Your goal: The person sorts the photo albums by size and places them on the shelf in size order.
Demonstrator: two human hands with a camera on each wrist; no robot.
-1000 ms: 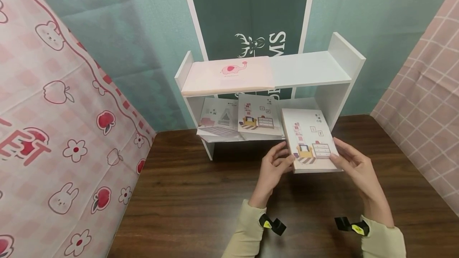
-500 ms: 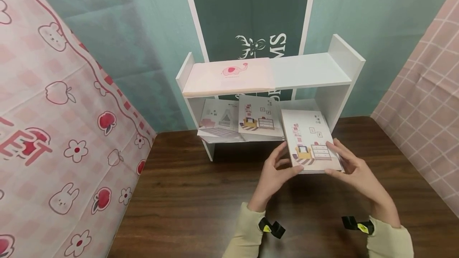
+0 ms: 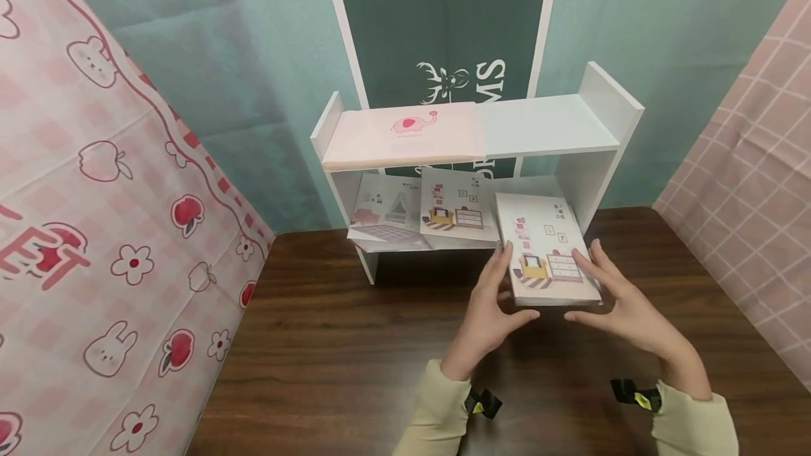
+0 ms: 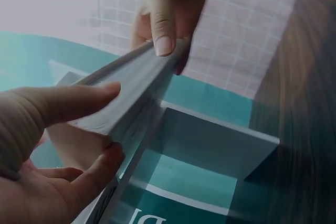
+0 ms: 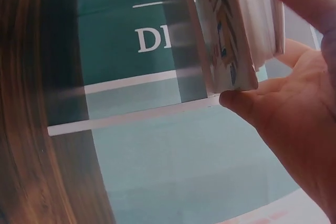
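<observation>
A stack of notebooks (image 3: 545, 248) with a drawn room on its cover lies at the right of the lower shelf, its near end jutting out past the shelf front. My left hand (image 3: 484, 315) touches the stack's left side with its fingertips, thumb stretched out before the near end. At the right side, my right hand (image 3: 627, 308) rests its fingers on the cover's edge, its thumb also extended in front. Layered page edges (image 5: 262, 24) show in the right wrist view. Beside the stack on the shelf lie notebooks with the same room (image 3: 459, 206) and notebooks with a bed drawing (image 3: 388, 210).
The white two-tier shelf (image 3: 598, 181) stands on a dark wooden table (image 3: 329, 343) against a green curtain (image 3: 253, 90). On its top board lies a flat pink item with an elephant (image 3: 405, 136). Patterned pink cloths hang at left (image 3: 133, 266) and right (image 3: 747, 181).
Both thumbs have come off the notebook stack's cover to in front of its near end. The fingers have shifted along its sides, and the stack has moved slightly left.
</observation>
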